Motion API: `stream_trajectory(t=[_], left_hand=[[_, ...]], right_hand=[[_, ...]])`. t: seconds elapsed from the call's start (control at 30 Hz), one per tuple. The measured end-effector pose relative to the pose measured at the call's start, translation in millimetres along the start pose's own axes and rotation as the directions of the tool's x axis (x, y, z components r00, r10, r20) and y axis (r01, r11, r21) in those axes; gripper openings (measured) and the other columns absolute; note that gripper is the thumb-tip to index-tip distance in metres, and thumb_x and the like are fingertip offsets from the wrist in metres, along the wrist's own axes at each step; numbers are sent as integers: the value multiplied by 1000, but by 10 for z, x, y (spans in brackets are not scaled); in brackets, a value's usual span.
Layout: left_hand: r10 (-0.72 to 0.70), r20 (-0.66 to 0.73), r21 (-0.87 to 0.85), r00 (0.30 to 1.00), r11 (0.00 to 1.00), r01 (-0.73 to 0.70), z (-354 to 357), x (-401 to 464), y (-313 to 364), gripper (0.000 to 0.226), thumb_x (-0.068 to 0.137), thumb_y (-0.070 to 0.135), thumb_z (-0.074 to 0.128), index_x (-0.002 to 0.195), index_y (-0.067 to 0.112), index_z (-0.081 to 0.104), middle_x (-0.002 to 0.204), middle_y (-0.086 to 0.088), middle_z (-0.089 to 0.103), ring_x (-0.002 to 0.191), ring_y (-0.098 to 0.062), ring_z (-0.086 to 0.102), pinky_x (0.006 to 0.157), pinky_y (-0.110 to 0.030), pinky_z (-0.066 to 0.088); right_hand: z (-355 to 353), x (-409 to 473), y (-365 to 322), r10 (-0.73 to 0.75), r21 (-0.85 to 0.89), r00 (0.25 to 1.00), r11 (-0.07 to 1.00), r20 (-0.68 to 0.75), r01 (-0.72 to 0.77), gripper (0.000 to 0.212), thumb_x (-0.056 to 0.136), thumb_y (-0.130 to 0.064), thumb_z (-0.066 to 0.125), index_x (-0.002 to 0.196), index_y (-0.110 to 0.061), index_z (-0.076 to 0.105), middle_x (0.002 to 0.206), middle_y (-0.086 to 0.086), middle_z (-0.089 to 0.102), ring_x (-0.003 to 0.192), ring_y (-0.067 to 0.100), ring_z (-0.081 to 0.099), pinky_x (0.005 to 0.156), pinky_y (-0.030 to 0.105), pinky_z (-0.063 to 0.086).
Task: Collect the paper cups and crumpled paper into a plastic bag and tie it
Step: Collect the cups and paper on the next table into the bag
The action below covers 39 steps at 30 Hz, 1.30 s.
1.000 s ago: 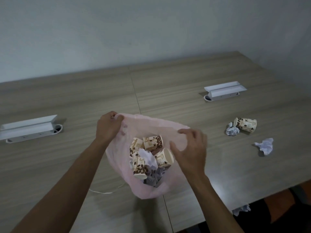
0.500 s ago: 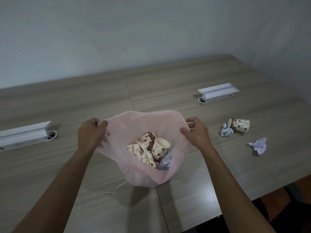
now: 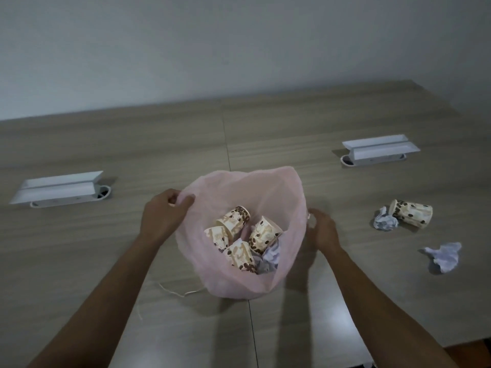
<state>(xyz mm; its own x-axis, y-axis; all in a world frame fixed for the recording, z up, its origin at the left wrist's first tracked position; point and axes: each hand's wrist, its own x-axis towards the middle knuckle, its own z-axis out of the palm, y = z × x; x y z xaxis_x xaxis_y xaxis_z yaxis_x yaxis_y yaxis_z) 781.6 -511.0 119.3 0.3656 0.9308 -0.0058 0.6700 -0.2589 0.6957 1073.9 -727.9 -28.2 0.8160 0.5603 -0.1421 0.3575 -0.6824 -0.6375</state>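
- We find the pink plastic bag standing on the wooden table, its mouth wide open and facing up.
- Our left hand pinches the bag's rim at its left edge, thumb and fingers curled round the film.
- Our right hand sits just beside the bag's right wall, blurred; its fingers are loosely bent, and we cannot tell whether they have hold of the plastic.
- Inside the bag, between our two hands, lie four paper cups with a coffee-bean print, tipped on their sides, and a wad of crumpled paper at the lower right of the heap.
- Outside the bag, well to the right of our right hand, one more cup lies on its side, touching a paper ball.
- A second paper ball lies nearer the table's front edge, apart from both.
- A thin string lies on the table by the bag's lower left.
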Motion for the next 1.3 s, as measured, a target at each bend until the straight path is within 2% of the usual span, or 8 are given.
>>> stream_trajectory(t=[0.13, 0.23, 0.57, 0.7, 0.87, 1.0, 1.17, 1.3], left_hand=[[-5, 7, 9, 1000, 1000, 5, 89, -34, 48, 55, 78, 56, 73, 118, 19, 64, 101, 4, 65, 94, -19, 62, 80, -31, 48], [-18, 23, 38, 1000, 999, 17, 129, -33, 88, 65, 73, 52, 79, 124, 16, 59, 115, -3, 67, 103, -24, 64, 87, -36, 52], [46, 121, 45, 992, 998, -52, 261, 9, 193, 33, 80, 28, 72, 106, 9, 62, 103, -7, 67, 89, -25, 59, 73, -29, 40], [69, 139, -4, 988, 998, -70, 310, 61, 252, 47, 64, 44, 60, 98, 12, 64, 97, -7, 70, 90, -28, 63, 76, -33, 47], [89, 164, -47, 982, 995, -83, 344, 128, 313, 45, 63, 44, 59, 96, 14, 64, 95, -5, 70, 90, -28, 64, 75, -32, 47], [110, 177, -60, 978, 993, -101, 342, 181, 343, 44, 64, 44, 57, 96, 14, 63, 97, -6, 69, 91, -28, 63, 77, -33, 48], [131, 199, -69, 971, 990, -119, 367, 219, 372, 48, 64, 44, 57, 99, 12, 64, 99, -7, 68, 93, -30, 63, 81, -36, 50], [157, 197, -115, 968, 984, -136, 378, 290, 354, 45, 62, 41, 61, 96, 13, 65, 99, -7, 70, 94, -28, 65, 83, -36, 50]], right_hand=[[146, 197, -33, 5, -185, 982, 982, 190, 31, 58, 76, -39, 61, 128, -13, 62, 131, 19, 59, 117, 40, 58, 98, 41, 48], [185, 206, -101, 12, -205, 977, 978, 215, 33, 39, 88, -27, 60, 119, -5, 64, 120, 23, 64, 113, 41, 60, 94, 42, 49], [75, -170, 72, 283, 267, 958, 928, -43, -262, 39, 73, -23, 84, 104, -6, 67, 101, 18, 72, 96, 32, 67, 74, 26, 41], [-128, -238, 52, 529, 623, 848, 675, -35, -395, 34, 76, -26, 81, 103, -13, 65, 108, 15, 69, 80, 25, 64, 70, 34, 55], [-692, -437, -353, 494, 947, 870, 279, 1, -159, 29, 85, -10, 70, 110, -13, 54, 98, 11, 63, 74, 22, 59, 61, 31, 52], [-826, -739, -1014, 229, 824, 953, 565, -196, 34, 29, 81, -16, 76, 104, -22, 59, 97, 4, 70, 79, 17, 65, 63, 30, 55], [-618, -944, -1370, -192, 263, 981, 946, -23, 191, 52, 75, -43, 80, 123, -38, 61, 113, -12, 55, 103, 11, 57, 81, 28, 53], [-530, -878, -1127, 3, -14, 934, 1000, -357, -9, 67, 73, -35, 79, 133, -20, 52, 125, 7, 54, 115, 27, 50, 94, 36, 44]])
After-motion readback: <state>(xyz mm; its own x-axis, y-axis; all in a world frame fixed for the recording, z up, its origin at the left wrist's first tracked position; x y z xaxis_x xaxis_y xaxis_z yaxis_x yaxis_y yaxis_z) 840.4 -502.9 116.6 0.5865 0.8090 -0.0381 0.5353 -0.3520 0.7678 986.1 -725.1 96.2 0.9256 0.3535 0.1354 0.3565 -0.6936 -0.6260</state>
